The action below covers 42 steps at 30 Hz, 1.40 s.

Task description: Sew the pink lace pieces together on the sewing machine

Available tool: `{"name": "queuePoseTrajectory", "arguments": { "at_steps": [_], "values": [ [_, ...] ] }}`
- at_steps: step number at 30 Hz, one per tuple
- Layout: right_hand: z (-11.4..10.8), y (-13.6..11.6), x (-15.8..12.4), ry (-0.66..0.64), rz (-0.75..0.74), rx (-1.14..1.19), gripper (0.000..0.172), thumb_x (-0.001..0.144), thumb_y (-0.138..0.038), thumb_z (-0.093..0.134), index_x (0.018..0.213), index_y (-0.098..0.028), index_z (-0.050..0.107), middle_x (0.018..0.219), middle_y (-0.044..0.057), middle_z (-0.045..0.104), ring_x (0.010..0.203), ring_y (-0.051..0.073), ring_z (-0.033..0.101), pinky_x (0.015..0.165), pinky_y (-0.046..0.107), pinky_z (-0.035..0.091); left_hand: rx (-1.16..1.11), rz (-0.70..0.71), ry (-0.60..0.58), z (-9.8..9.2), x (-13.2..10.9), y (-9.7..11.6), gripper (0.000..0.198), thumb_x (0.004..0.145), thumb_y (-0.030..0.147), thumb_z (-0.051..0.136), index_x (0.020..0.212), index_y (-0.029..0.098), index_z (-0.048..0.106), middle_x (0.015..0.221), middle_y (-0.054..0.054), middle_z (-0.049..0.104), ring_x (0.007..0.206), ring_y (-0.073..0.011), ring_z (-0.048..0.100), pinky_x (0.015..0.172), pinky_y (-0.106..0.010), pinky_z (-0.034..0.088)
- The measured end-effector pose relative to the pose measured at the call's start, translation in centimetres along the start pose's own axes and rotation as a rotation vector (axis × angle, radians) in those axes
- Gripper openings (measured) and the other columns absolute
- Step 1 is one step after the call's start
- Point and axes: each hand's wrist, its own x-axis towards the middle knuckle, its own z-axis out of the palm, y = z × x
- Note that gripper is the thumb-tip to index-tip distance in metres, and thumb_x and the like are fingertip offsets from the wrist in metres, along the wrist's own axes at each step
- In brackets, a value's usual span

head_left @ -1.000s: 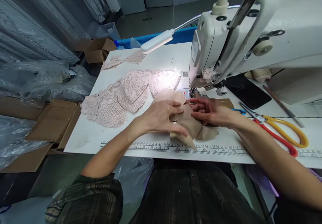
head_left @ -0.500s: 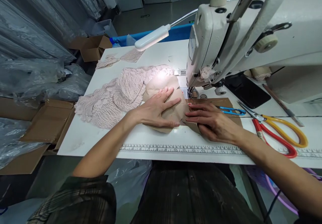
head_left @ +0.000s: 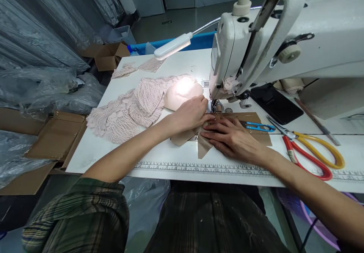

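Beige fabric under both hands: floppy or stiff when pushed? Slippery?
Probably floppy: the beige fabric lies flat with a creased, folded corner. Likely light, since it shows thin edges. It may slide or bunch on the smooth white table; both the left hand and right hand press it down.

This is a sewing workshop, a garment workroom rather than a home. A heavy white industrial sewing machine stands on a wide white table with a ruler printed along its front edge and a small lamp on a bendy neck lighting the needle. Beige cloth lies at the needle, cut lace pieces are stacked beside it, and large scissors and small blue snips lie to the right. Cardboard boxes and plastic-wrapped bundles crowd the bare grey floor.
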Motion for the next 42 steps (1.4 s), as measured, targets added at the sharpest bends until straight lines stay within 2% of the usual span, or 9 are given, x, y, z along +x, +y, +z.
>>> {"name": "queuePoseTrajectory", "arguments": {
  "at_steps": [5,10,13,19,24,28,31,37,42],
  "values": [
    [0.1,0.3,1.0,-0.009,-0.014,-0.114,0.039,0.103,-0.031,0.041,0.133,-0.027,0.065,0.131,0.008,0.066,0.125,0.029,0.05,0.101,0.05,0.037,-0.075,0.02,0.099,1.1,1.7,-2.3,0.025,0.093,0.028,0.054,0.115,0.016,0.059,0.118,-0.013,0.061,0.104,-0.0262,0.061,0.086,-0.037,0.051],
    [0.3,0.3,2.0,0.024,0.005,-0.146,0.039,0.103,-0.037,0.042,0.126,-0.023,0.07,0.131,0.007,0.068,0.126,0.03,0.05,0.107,0.052,0.033,-0.279,0.212,0.147,2.2,3.9,-3.7,0.027,0.089,0.01,0.042,0.103,0.017,0.065,0.103,-0.009,0.07,0.1,-0.0229,0.065,0.092,-0.037,0.053],
    [0.4,0.7,1.5,0.075,0.037,-0.156,0.041,0.1,-0.045,0.049,0.124,-0.021,0.07,0.132,0.008,0.068,0.13,0.032,0.049,0.108,0.054,0.031,-0.322,0.18,0.168,2.7,3.5,-4.1,0.023,0.093,0.016,0.043,0.098,0.017,0.065,0.094,-0.007,0.072,0.086,-0.0197,0.067,0.082,-0.034,0.055],
    [-0.1,1.3,0.5,0.063,0.063,-0.111,0.036,0.1,-0.042,0.052,0.125,-0.024,0.071,0.133,0.007,0.068,0.133,0.033,0.047,0.101,0.052,0.034,-0.166,0.166,0.272,2.7,0.5,-4.9,0.027,0.098,0.022,0.041,0.114,0.017,0.062,0.098,-0.01,0.072,0.093,-0.0201,0.067,0.086,-0.036,0.053],
    [0.0,1.0,0.6,0.055,0.087,-0.1,0.037,0.103,-0.035,0.043,0.128,-0.025,0.069,0.134,0.003,0.067,0.133,0.032,0.045,0.103,0.052,0.033,-0.177,0.095,0.171,0.9,0.6,-4.1,0.024,0.09,0.021,0.051,0.111,0.017,0.063,0.082,-0.004,0.069,0.077,-0.0186,0.065,0.075,-0.032,0.052],
    [0.6,0.7,0.5,0.04,0.077,-0.131,0.04,0.102,-0.035,0.045,0.136,-0.025,0.063,0.14,0.003,0.063,0.137,0.034,0.04,0.107,0.055,0.032,-0.205,0.026,0.006,-0.5,2.7,-3.4,0.011,0.084,0.026,0.059,0.087,0.018,0.064,0.064,-0.002,0.06,0.056,-0.0156,0.054,0.053,-0.03,0.043],
    [0.8,0.3,0.5,0.017,0.092,-0.134,0.043,0.102,-0.032,0.042,0.141,-0.027,0.059,0.144,0.002,0.06,0.14,0.035,0.036,0.11,0.058,0.029,-0.245,0.032,-0.043,-1.0,4.0,-3.3,0.007,0.078,0.022,0.061,0.072,0.018,0.06,0.06,-0.003,0.058,0.055,-0.0155,0.053,0.051,-0.03,0.042],
    [0.9,0.0,0.8,0.015,0.109,-0.128,0.041,0.102,-0.034,0.042,0.138,-0.028,0.061,0.145,0.001,0.059,0.138,0.034,0.038,0.111,0.059,0.029,-0.213,0.103,-0.067,-1.1,4.7,-3.4,0.009,0.075,0.012,0.055,0.07,0.017,0.06,0.066,-0.005,0.061,0.063,-0.0178,0.056,0.059,-0.031,0.047],
    [0.9,0.0,0.8,0.048,0.108,-0.124,0.041,0.103,-0.032,0.041,0.137,-0.025,0.062,0.138,0.003,0.064,0.135,0.033,0.042,0.111,0.058,0.028,-0.116,0.122,-0.116,-0.4,2.2,-3.2,0.012,0.078,0.01,0.049,0.077,0.016,0.059,0.099,-0.012,0.062,0.078,-0.0205,0.06,0.068,-0.034,0.049]
  ]
}}
